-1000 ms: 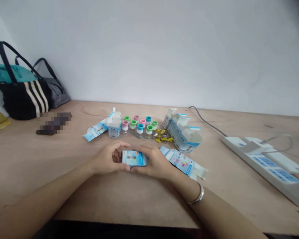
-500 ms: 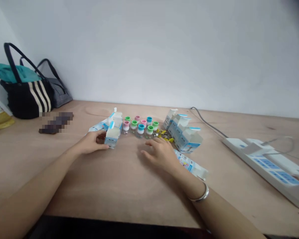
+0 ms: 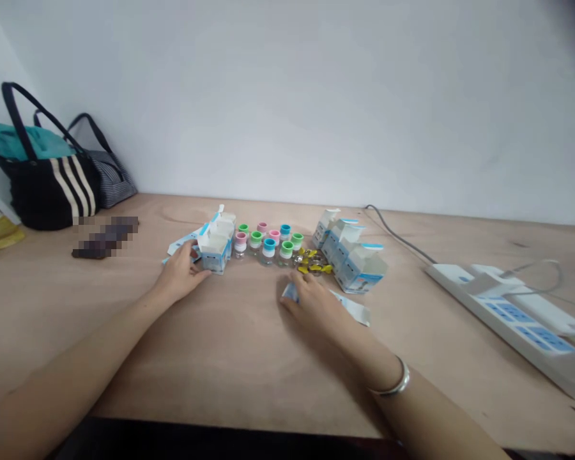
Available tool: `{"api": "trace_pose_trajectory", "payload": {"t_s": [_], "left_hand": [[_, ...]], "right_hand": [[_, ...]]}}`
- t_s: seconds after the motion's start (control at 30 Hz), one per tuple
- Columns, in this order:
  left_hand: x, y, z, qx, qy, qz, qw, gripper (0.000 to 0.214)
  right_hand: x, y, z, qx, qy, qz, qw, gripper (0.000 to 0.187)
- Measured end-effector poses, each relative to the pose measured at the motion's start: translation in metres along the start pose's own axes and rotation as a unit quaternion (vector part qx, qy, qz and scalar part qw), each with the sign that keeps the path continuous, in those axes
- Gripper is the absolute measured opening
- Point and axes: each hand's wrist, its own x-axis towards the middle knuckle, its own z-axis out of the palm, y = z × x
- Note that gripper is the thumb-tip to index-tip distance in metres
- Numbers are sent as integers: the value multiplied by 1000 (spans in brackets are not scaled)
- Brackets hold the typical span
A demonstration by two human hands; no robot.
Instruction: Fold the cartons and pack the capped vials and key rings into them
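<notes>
My left hand (image 3: 179,275) is beside the nearest open carton (image 3: 215,260) of a row of small blue-and-white cartons. Its thumb and fingers are apart at that carton's left and front, with some fingertips hidden. Behind this hand lie flat carton pieces (image 3: 184,243). My right hand (image 3: 316,306) is closed on a flattened blue-and-white carton (image 3: 354,309), which sticks out on both sides of the hand. Between the hands stand several small clear bottles (image 3: 269,252) with green, pink and blue tops. Several yellow-and-metal pieces (image 3: 315,262) lie just beyond my right hand.
A second row of open cartons (image 3: 359,271) stands right of the bottles. Farther right lie a white power strip (image 3: 503,319) and a grey cable (image 3: 400,236). At left are a dark phone-like object (image 3: 105,237), a striped black bag (image 3: 43,191) and a yellow-liquid bottle (image 3: 0,230).
The nearest left carton has moved back against its row, and my left hand has shifted slightly up. My right hand has lowered and closed on the flattened carton, which has moved left.
</notes>
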Motion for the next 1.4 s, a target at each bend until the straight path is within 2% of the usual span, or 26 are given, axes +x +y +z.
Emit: {"api": "trace_pose_trajectory", "payload": {"t_s": [0.07,0.1,0.13,0.17,0.2,0.27,0.33,0.4,0.47,0.6,0.77,0.83,0.9,0.93,1.0,1.07,1.13,1.2,1.27,1.4], "left_hand": [[-6,4,-2,58,119,40,990,55],[-10,7,-3,68,169,80,980,51],[-14,9,-4,65,194,133,970,44],[-17,12,-4,51,195,190,961,36],[-21,16,-4,36,177,246,952,29],[-26,24,-3,20,90,332,939,20],[-28,32,-1,20,-35,373,927,21],[-29,37,1,17,-158,394,905,35],[-28,39,3,5,-222,384,896,51],[-29,39,6,-51,-228,344,909,66],[-30,47,11,-121,-179,325,921,42],[-31,48,15,-142,-163,297,930,31],[-31,45,20,-161,-158,249,942,27],[-30,43,22,-169,-159,220,947,26],[-29,39,24,-173,-157,175,956,24],[-28,38,22,-163,-143,166,962,21],[-27,40,16,-155,-143,187,959,20],[-28,44,10,-155,-172,214,949,25],[-29,47,5,-150,-214,236,936,34],[-30,47,5,-131,-261,263,920,50]], "right_hand": [[1,-14,-4,40,-46,-10,998,33],[1,-20,-7,60,-67,-28,996,39],[1,-26,-9,87,-80,-62,991,46],[0,-29,-12,112,-87,-99,985,53],[0,-31,-15,132,-92,-133,978,59],[1,-31,-19,151,-99,-191,965,69],[3,-26,-22,144,-109,-222,958,78],[6,-18,-24,124,-117,-218,961,83],[9,-11,-27,116,-126,-195,966,80],[13,-6,-29,207,-101,-160,960,60],[14,-15,-16,371,-29,-60,926,42],[14,-18,-11,389,-2,-25,921,37],[15,-18,-12,371,26,-17,928,33],[15,-17,-15,352,30,-31,935,32],[14,-14,-24,312,-3,-105,944,37],[12,-14,-32,274,-75,-202,937,59],[9,-17,-37,234,-138,-265,925,85],[6,-22,-36,201,-175,-282,922,95],[4,-25,-32,183,-191,-281,923,95],[6,-23,-26,168,-172,-249,938,86]]}}
